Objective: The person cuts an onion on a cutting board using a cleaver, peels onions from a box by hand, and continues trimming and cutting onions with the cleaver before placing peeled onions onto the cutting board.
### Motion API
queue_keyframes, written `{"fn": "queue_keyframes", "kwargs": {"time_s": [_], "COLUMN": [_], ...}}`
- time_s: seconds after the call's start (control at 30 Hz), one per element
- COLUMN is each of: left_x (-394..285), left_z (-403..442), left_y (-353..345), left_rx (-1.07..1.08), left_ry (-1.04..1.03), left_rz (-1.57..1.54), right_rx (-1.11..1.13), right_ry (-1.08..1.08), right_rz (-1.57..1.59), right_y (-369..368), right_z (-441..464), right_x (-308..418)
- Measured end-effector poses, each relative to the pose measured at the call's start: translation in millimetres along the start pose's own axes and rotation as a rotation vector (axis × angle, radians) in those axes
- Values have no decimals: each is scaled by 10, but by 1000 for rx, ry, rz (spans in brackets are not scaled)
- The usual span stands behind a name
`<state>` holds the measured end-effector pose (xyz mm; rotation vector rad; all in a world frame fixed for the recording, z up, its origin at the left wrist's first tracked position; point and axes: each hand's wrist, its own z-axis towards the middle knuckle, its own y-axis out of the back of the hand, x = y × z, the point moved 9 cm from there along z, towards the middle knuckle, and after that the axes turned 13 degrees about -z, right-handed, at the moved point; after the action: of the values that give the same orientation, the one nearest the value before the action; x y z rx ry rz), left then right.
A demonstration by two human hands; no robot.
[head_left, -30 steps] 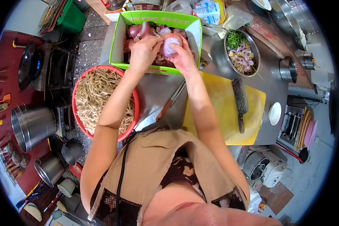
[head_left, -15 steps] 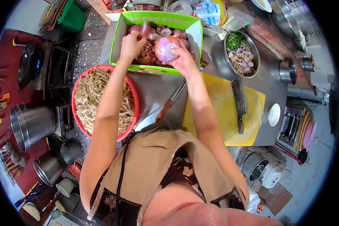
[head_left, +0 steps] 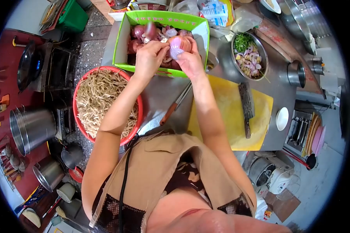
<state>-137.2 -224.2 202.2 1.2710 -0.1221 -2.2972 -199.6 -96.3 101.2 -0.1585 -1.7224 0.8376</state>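
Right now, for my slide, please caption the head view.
The left hand touches a round purple onion in the right hand, above a green-rimmed cardboard box.

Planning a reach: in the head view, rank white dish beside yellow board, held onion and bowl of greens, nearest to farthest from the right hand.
1. Held onion: in the right hand.
2. Bowl of greens: to the right.
3. White dish: farther right, past the board.

Stretches left arm (head_left: 118,106) and right arm (head_left: 210,110), both bare, toward the far side, with left grip (head_left: 147,59) and right grip (head_left: 192,65) close together. Pinches left fingertips (head_left: 164,46), angled rightward; curls right fingers (head_left: 194,45) and thumb (head_left: 182,56) into a cupped hold.
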Motion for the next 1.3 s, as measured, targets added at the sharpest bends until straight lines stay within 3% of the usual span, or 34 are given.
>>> {"fn": "queue_keyframes", "kwargs": {"time_s": [0.13, 0.23, 0.33, 0.5, 0.57, 0.6, 0.67, 0.73, 0.87, 1.07, 1.13, 1.17, 1.3], "left_x": [38, 120, 553, 1170, 881, 829, 441, 143, -87, 34, 127, 379, 752], "left_z": [32, 97, 128, -2, 102, 105, 114, 95, 50, 82, 113, 67, 39], "left_y": [-43, -16, 27, 6, 80, 59, 52, 2, -117, -189, -123, -138, -188], "left_rx": [13, 12, 73, 93, 173, 170, 19, -38, -7, 50, 20, 44, 91], "left_ry": [51, 83, 448, 709, 193, 190, 25, 63, -97, 61, 147, 433, 754], "left_rz": [119, 34, -226, -386, 566, 564, 168, -81, -48, 189, -40, -186, -838], "right_rx": [14, 8, 45, 233, 160, 89, 64, 41, 71, -20, 12, 44, 98], "right_ry": [-14, -19, -16, -64, -116, -167, -194, -199, -159, -63, -71, -78, -176], "right_rz": [-42, -46, 59, 223, 296, 371, 397, 357, 336, 155, 199, 245, 367], "right_y": [27, -10, -61, -139, -82, -37, -12, 32, -26, 86, 37, 2, -47], "right_z": [-18, -15, -65, -74, -66, -53, -34, -7, 4, 38, 22, 12, -58], "right_x": [-19, 16, 43, 26, -17, -50, -59, -104, -74, -43, -1, 22, -4]}}
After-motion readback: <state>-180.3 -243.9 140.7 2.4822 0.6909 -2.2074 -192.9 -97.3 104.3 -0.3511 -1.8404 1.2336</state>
